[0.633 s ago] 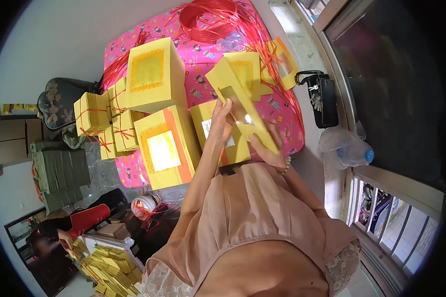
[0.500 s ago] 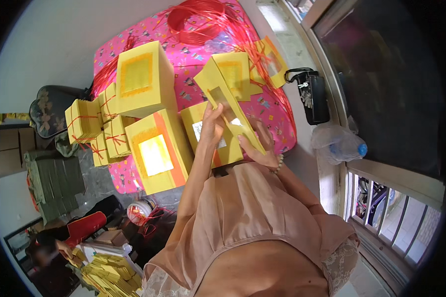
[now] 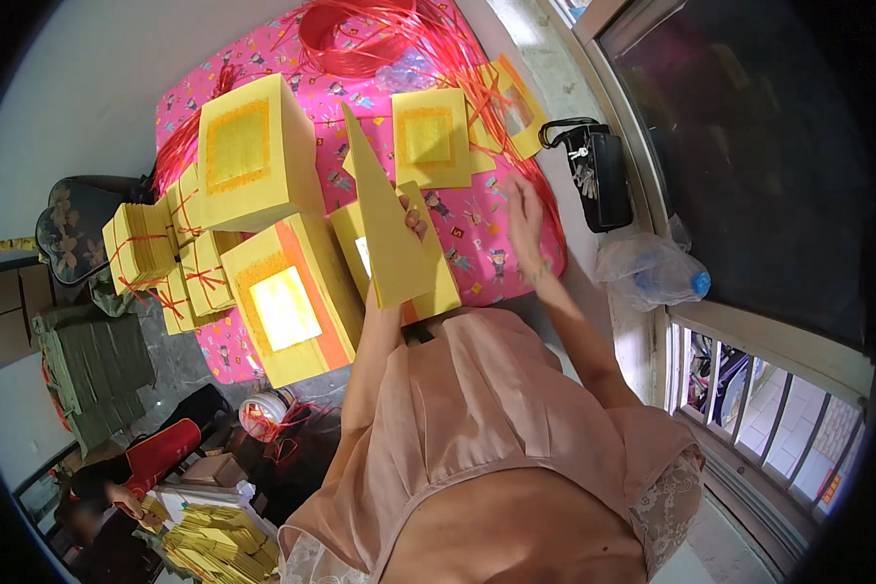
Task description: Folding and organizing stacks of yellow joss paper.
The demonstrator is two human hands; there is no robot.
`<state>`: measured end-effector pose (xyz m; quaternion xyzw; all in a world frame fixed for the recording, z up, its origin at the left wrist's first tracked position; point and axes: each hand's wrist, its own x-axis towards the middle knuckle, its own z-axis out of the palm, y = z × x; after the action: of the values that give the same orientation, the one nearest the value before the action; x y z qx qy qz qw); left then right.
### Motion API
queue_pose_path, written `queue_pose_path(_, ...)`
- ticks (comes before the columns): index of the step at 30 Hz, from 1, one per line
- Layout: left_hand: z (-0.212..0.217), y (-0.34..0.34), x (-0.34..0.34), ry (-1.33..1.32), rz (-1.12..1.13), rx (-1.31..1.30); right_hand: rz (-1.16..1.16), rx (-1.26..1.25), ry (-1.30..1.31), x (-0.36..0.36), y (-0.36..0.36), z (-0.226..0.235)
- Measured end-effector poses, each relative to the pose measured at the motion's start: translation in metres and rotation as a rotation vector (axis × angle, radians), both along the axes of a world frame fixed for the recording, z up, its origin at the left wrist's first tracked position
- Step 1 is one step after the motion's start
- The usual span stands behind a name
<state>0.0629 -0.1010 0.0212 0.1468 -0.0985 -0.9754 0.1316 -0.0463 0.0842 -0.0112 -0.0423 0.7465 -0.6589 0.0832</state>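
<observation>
A thin stack of yellow paper sheets (image 3: 386, 234) stands tilted in my left hand (image 3: 412, 216), whose fingers curl round its right side; the sheets cover most of the hand. To the right, my right hand (image 3: 524, 209) holds nothing and reaches over the pink patterned cloth (image 3: 472, 219), fingers stretched out beside loose red cords (image 3: 553, 209). Behind the held sheets lies another yellow paper stack (image 3: 438, 277). Just left of it is a taller yellow paper block (image 3: 339, 273) with a pale square and an orange stripe.
Farther back stand a tall yellow block (image 3: 302, 165) and a low yellow stack (image 3: 404, 107). Small bundles (image 3: 141, 238) tied with red cord sit left, and a red cord coil (image 3: 346, 63) lies behind. A black bag (image 3: 608, 190) rests on the sill. Another person's hand (image 3: 125, 498) shows lower left.
My right hand has let go of the yellow sheets and moved away up and right, toward the red cords. My left hand has swung the sheets left and turned them.
</observation>
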Motion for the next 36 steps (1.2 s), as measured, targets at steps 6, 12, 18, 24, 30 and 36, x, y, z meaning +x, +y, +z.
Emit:
queue_pose_path(6, -0.003, 0.006, -0.004, -0.141, -0.024, -0.024, -0.308, 0.649, 0.169, -0.118, 0.028, -0.117)
queue_pose_path(12, -0.007, 0.005, 0.011, -0.174, 0.016, 0.035, -0.291, 0.693, -0.316, -0.15, 0.003, -0.123)
queue_pose_path(18, -0.007, 0.013, -0.002, -0.291, 0.054, 0.04, -0.523, 0.606, -0.089, -0.15, 0.005, -0.144)
queue_pose_path(24, -0.007, 0.015, 0.0, -0.286, 0.045, 0.083, -0.343, 0.629, 0.655, -0.135, -0.009, -0.115)
queue_pose_path(30, -0.019, 0.017, 0.006, -0.271, 0.027, 0.098, -0.07, 0.547, 0.531, -0.12, -0.023, -0.099)
queue_pose_path(36, -0.023, 0.016, 0.009, -0.259, 0.036, 0.139, -0.021, 0.607, 0.39, -0.119, -0.03, -0.092)
